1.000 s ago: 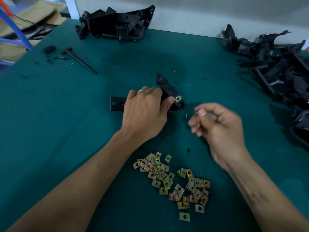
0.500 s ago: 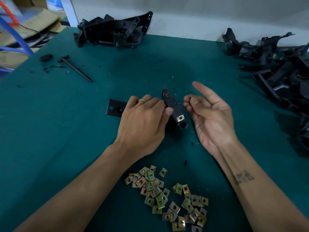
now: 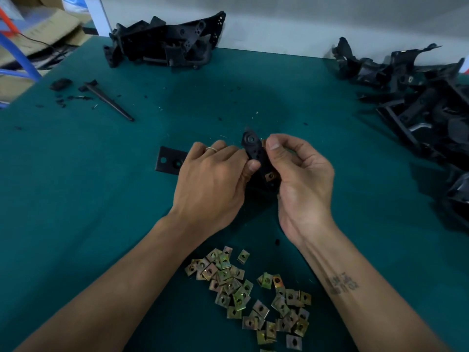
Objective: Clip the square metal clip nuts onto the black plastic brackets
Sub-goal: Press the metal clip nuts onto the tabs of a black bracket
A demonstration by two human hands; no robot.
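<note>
A black plastic bracket (image 3: 254, 151) lies in the middle of the green table (image 3: 76, 189), its flat left end (image 3: 169, 161) sticking out past my left hand. My left hand (image 3: 212, 184) grips the bracket from the left, thumb on its raised arm. One clip nut (image 3: 270, 176) sits clipped on the lower part of that arm. My right hand (image 3: 300, 179) pinches the arm's upper right edge between thumb and fingers, where a small brassy piece (image 3: 264, 143) shows; I cannot tell if it is seated. A heap of loose square clip nuts (image 3: 253, 293) lies near me.
A pile of black brackets (image 3: 167, 44) sits at the far edge, centre left. A bigger heap of black parts (image 3: 426, 102) fills the right side. A dark pointed tool (image 3: 109, 100) and black scraps (image 3: 60, 84) lie at the far left.
My right hand has closed in from an open palm beside the bracket and now pinches its upper arm. My left hand keeps its hold on the bracket.
</note>
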